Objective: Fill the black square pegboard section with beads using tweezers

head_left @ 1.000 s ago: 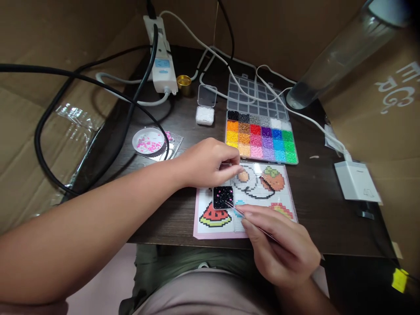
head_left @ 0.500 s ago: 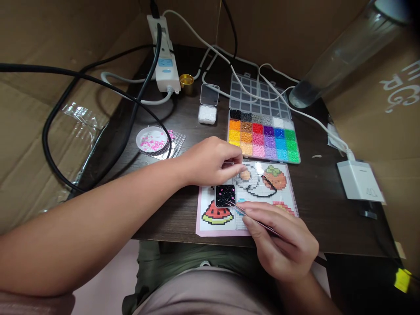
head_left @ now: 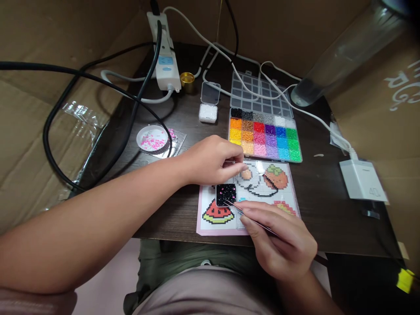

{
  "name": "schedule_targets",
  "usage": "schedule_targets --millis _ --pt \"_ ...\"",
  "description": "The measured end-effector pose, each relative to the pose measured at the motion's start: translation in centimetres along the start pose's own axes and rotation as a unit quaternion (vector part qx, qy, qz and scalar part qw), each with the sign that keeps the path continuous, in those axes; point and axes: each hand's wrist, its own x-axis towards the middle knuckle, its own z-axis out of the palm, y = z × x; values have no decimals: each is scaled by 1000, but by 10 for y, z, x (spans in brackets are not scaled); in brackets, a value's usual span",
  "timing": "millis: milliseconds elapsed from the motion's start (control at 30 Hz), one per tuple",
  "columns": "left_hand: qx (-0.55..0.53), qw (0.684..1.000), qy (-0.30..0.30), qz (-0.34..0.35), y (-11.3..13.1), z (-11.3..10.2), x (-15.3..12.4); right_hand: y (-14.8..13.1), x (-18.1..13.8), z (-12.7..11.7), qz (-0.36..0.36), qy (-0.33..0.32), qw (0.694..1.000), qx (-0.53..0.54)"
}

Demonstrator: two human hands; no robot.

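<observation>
My right hand [head_left: 284,238] pinches a pair of tweezers [head_left: 259,223], with the tips down among the black beads in a small square box [head_left: 226,195]. A few pink beads are mixed in there. Just beyond that box is my left hand [head_left: 215,159], fingers curled and thumb stretched over the clear pegboard [head_left: 241,223]; whatever the fingers may grip is hidden. Under the board lies a pattern sheet [head_left: 205,231] with pixel pictures of a watermelon slice, an egg and a persimmon. A curved line of black beads [head_left: 267,194] runs across the board near the egg.
A bead organizer [head_left: 265,135] with its lid folded back lies behind the sheet. A little open box of white beads [head_left: 208,113], a dish of pink and white beads [head_left: 152,139], a gold cup [head_left: 187,82], a power strip [head_left: 166,57] and a charger [head_left: 362,179] surround it. Cables loop overhead.
The tweezer tips have shifted very slightly among the black beads. My left hand holds the same pose, and the whole view has moved a little.
</observation>
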Motion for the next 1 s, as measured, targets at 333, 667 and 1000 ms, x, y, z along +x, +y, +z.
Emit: schedule_targets --millis 333,667,1000 --pt "-4 1000 -2 -3 0 -1 0 1 -1 -1 -1 16 1000 -11" --pt "-10 1000 -9 -11 1 -1 0 1 0 0 5 32 999 -12" --pt "-12 1000 -9 -13 2 -1 0 1 -3 -1 11 41 999 -25"
